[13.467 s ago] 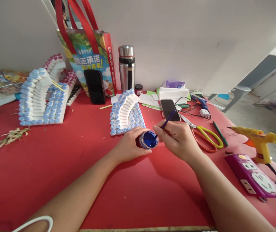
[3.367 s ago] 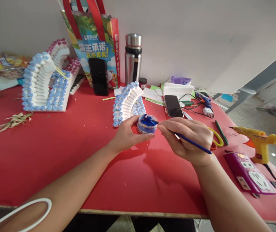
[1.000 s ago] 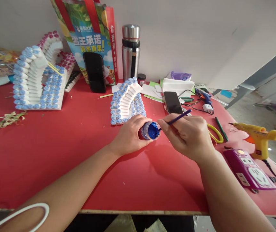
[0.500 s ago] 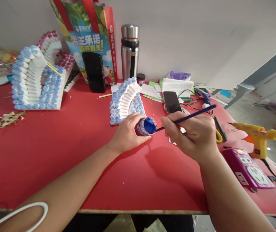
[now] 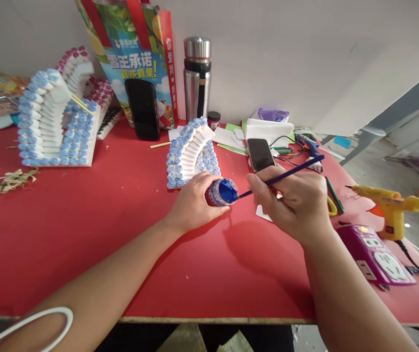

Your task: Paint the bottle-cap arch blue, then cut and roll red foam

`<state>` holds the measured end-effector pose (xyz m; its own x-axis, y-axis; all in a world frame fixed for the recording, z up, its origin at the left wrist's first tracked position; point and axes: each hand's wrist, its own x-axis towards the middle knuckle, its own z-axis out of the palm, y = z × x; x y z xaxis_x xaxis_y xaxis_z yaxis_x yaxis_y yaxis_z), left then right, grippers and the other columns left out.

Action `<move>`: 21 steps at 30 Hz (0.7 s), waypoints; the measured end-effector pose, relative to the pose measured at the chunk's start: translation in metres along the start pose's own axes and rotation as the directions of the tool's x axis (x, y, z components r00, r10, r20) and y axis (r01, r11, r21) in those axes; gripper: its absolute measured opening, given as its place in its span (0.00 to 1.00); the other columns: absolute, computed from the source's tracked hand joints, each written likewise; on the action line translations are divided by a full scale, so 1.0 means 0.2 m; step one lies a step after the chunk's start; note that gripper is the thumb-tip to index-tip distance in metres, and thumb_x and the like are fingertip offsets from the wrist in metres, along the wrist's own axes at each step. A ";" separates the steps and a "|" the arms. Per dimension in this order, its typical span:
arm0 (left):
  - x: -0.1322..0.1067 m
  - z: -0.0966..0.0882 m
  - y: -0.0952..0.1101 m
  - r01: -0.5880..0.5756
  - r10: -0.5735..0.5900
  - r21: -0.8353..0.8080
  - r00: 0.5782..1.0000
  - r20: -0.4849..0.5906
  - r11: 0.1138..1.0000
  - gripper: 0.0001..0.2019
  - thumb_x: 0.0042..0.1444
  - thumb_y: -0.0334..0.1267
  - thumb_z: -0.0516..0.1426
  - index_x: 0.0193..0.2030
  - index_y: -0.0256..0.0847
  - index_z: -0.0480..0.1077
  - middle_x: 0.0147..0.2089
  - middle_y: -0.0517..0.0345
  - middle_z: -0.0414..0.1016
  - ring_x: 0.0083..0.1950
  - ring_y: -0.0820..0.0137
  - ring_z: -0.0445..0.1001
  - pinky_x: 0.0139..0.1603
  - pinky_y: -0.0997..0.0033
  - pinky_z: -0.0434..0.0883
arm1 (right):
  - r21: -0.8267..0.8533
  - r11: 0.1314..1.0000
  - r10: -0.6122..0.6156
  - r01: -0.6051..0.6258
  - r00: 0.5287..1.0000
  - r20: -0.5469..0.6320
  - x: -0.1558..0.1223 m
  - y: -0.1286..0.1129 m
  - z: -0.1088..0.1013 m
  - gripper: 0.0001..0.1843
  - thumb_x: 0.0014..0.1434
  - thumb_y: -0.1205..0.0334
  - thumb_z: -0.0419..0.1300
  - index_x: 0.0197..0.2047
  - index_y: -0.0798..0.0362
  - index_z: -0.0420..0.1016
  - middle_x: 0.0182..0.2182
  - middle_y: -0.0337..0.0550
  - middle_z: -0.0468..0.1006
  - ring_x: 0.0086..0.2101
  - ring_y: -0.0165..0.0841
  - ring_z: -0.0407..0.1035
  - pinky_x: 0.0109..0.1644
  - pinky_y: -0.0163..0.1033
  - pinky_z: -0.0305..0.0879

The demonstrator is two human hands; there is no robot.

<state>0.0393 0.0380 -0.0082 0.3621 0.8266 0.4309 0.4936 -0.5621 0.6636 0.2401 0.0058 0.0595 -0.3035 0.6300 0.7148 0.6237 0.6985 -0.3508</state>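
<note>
My left hand [image 5: 195,203] is wrapped round a small jar of blue paint [image 5: 222,192], tilted with its open mouth towards me. Between the thumb and fingers of my right hand [image 5: 290,203] is a thin dark blue paintbrush [image 5: 290,173]. The brush's tip meets the jar's rim on the right side; whether it dips into the paint is hard to see. Just behind my left hand stands a curved white craft piece [image 5: 191,156], its edges covered with blue-painted swirls.
Similar blue-tipped [image 5: 55,122] and pink-tipped craft pieces [image 5: 75,68] stand at the left. Behind are a shopping bag [image 5: 139,54], a steel flask [image 5: 198,78] and a propped black phone [image 5: 142,110]. Rightward lie another phone [image 5: 261,154], a yellow glue gun [image 5: 392,205] and a purple power strip [image 5: 378,254].
The brush has shifted slightly, its handle end dropping a little lower and to the left. My left hand and the jar stay in place.
</note>
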 end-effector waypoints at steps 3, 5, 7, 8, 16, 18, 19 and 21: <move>0.00 0.00 0.00 0.005 -0.005 -0.005 1.000 0.022 1.000 0.26 0.45 0.37 0.69 0.52 0.42 0.70 0.49 0.52 0.75 0.51 0.59 0.74 0.54 0.58 0.72 | 0.161 0.975 0.140 -0.152 0.987 0.083 0.00 -0.03 0.01 0.19 0.67 0.60 0.59 0.23 0.54 0.71 0.19 0.37 0.74 0.17 0.23 0.62 0.21 0.33 0.54; 0.00 -0.01 0.00 0.000 0.000 -0.010 0.999 0.045 1.000 0.25 0.46 0.38 0.69 0.52 0.42 0.69 0.48 0.53 0.75 0.51 0.60 0.74 0.54 0.59 0.72 | 0.232 0.945 0.205 -0.232 0.970 0.133 0.00 -0.03 0.03 0.18 0.68 0.58 0.58 0.27 0.54 0.73 0.23 0.39 0.76 0.18 0.24 0.64 0.22 0.33 0.57; 0.00 -0.01 0.01 -0.015 0.016 -0.022 0.997 0.075 1.000 0.25 0.47 0.37 0.68 0.52 0.43 0.69 0.49 0.54 0.75 0.52 0.61 0.74 0.55 0.60 0.71 | 0.249 0.936 0.220 -0.249 0.966 0.138 -0.01 -0.01 0.05 0.17 0.69 0.57 0.56 0.29 0.55 0.74 0.27 0.41 0.78 0.21 0.25 0.67 0.24 0.33 0.60; 0.00 -0.01 0.01 -0.024 0.027 -0.030 0.996 0.090 0.999 0.25 0.48 0.37 0.68 0.53 0.43 0.69 0.50 0.55 0.75 0.53 0.62 0.74 0.56 0.61 0.71 | 0.235 0.943 0.210 -0.236 0.969 0.128 -0.01 0.00 0.05 0.17 0.69 0.58 0.56 0.29 0.55 0.74 0.29 0.42 0.79 0.22 0.26 0.68 0.26 0.34 0.61; -0.01 0.00 -0.01 -0.039 0.042 -0.026 0.992 0.115 0.999 0.24 0.47 0.39 0.68 0.52 0.43 0.69 0.54 0.55 0.75 0.56 0.62 0.73 0.59 0.61 0.70 | 0.115 0.967 0.190 -0.229 0.943 0.273 -0.02 0.04 0.07 0.18 0.68 0.56 0.56 0.27 0.53 0.71 0.21 0.38 0.72 0.20 0.26 0.61 0.26 0.35 0.56; 0.00 0.00 -0.01 -0.040 0.043 -0.031 0.992 0.117 0.999 0.24 0.48 0.39 0.68 0.51 0.43 0.69 0.54 0.54 0.75 0.56 0.61 0.73 0.58 0.61 0.70 | 0.197 0.938 0.226 -0.286 0.934 0.277 -0.02 0.03 0.07 0.19 0.69 0.55 0.55 0.27 0.54 0.71 0.23 0.40 0.74 0.20 0.25 0.62 0.25 0.35 0.56; 0.00 -0.01 -0.01 -0.035 0.038 -0.032 0.992 0.119 0.999 0.24 0.48 0.39 0.68 0.52 0.44 0.69 0.54 0.55 0.75 0.56 0.61 0.73 0.58 0.60 0.70 | 0.208 0.932 0.240 -0.295 0.937 0.255 -0.02 0.02 0.07 0.19 0.69 0.55 0.55 0.28 0.54 0.72 0.24 0.40 0.75 0.21 0.26 0.63 0.25 0.35 0.56; 0.00 -0.01 -0.01 -0.021 0.024 -0.031 0.992 0.124 0.999 0.26 0.47 0.39 0.68 0.53 0.44 0.69 0.54 0.55 0.75 0.56 0.61 0.73 0.59 0.60 0.70 | 0.180 0.939 0.254 -0.293 0.944 0.212 -0.01 0.02 0.07 0.19 0.69 0.55 0.56 0.27 0.54 0.72 0.24 0.41 0.75 0.21 0.26 0.63 0.25 0.35 0.56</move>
<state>0.0374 0.0383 -0.0084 0.4689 0.8030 0.3679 0.4616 -0.5779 0.6731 0.2332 0.0112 0.0482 -0.2809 0.8437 0.4575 0.5448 0.5326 -0.6477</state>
